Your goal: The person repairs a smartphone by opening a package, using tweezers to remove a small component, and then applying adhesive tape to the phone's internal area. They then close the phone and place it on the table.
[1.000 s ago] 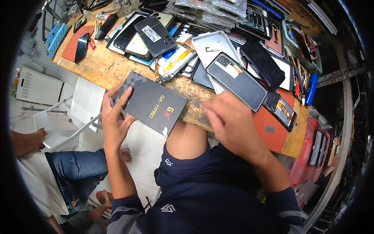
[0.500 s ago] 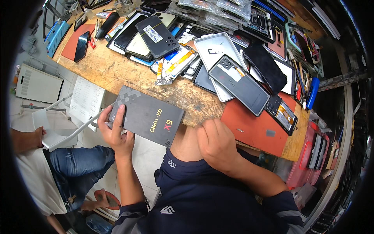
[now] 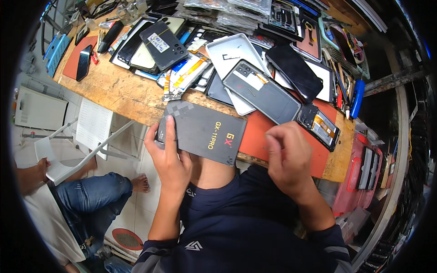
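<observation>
My left hand [image 3: 171, 160] grips a flat black box [image 3: 198, 132] by its left end, thumb on top. The box has yellow and red print and a grey checkered corner; it is held over the table's front edge, its right end above the orange mat [image 3: 314, 160]. To the right of the box, my right hand [image 3: 289, 154] is closed with fingers curled, apart from the box. Whatever it may hold is hidden. Just beyond that hand lie a grey phone frame [image 3: 273, 98] and an opened phone [image 3: 321, 127] with its inner parts showing.
Phones and phone parts crowd the wooden table [image 3: 114, 98], with plastic-bagged parts [image 3: 241, 18] behind. A basket [image 3: 359, 63] and blue-handled tool [image 3: 358, 99] stand at right. A red case [image 3: 362, 177] is below. On the left, a seated person [image 3: 98, 200] is beside white chairs [image 3: 93, 125].
My left hand has carried the box rightward, so its end now overlaps the mat. My right hand has moved right, away from the box. The whole view has shifted slightly.
</observation>
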`<state>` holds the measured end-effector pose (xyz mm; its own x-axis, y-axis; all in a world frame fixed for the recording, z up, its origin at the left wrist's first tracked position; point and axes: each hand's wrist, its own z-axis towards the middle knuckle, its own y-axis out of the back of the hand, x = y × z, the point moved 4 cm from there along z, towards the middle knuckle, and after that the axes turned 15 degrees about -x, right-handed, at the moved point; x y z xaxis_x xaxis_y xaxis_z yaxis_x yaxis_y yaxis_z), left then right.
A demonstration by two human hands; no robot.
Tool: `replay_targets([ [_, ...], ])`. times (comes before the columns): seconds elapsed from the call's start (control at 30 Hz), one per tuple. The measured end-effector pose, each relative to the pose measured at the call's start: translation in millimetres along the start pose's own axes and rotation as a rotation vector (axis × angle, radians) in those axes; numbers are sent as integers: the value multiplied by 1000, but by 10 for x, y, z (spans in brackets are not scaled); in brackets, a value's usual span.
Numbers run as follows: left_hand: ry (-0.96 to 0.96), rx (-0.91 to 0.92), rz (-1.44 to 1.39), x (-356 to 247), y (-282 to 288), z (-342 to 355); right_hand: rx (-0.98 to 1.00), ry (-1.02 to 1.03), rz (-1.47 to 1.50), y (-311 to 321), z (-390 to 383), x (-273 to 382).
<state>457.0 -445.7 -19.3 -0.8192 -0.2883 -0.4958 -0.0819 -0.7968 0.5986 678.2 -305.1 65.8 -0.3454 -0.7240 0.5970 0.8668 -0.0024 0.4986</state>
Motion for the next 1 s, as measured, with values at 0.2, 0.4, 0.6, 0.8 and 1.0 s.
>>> replay_targets([
  [0.2,111,103,-16,-30,152,89,54,140,43,-357,-41,-5],
  [0.4,154,-151,-231,71,469,99,130,317,-163,-593,40,6],
  [0.6,486,-30,-912,-169,380,218,118,229,-43,-452,124,-72],
  [0.8,510,141,-1296,-548,67,308,173,-200,370,-247,11,89],
  [1.0,349,257,-1156,-743,-57,448,223,-615,716,-362,-165,51],
])
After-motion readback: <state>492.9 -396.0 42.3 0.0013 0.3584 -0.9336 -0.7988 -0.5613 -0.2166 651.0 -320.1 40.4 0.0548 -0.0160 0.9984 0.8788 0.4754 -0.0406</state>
